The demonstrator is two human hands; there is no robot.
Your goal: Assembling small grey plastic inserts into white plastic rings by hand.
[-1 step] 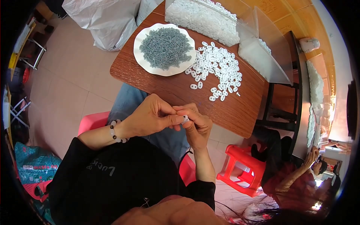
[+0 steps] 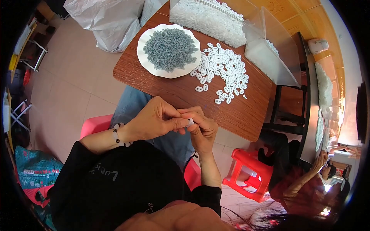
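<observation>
Over my lap, just off the table's near edge, both hands meet at the fingertips. My left hand [image 2: 154, 120] is closed, its thumb and fingers pinching a small white plastic piece [image 2: 190, 122] with a dark spot on it. My right hand [image 2: 204, 129] grips the same piece from the other side, fingers curled; most of it is hidden. Beyond the hands lies a loose spread of white oval two-hole plastic pieces [image 2: 230, 69]. Left of them a white wavy-rimmed plate [image 2: 160, 72] bears a heap of small grey spring-like pieces [image 2: 169, 50].
The brown wooden table [image 2: 239, 121] has clear-walled bins [image 2: 208, 23] of white pieces along its far side. A white sack [image 2: 108, 23] stands at far left. On the right are a red stool [image 2: 250, 165] and another person [image 2: 300, 181] seated at a bench.
</observation>
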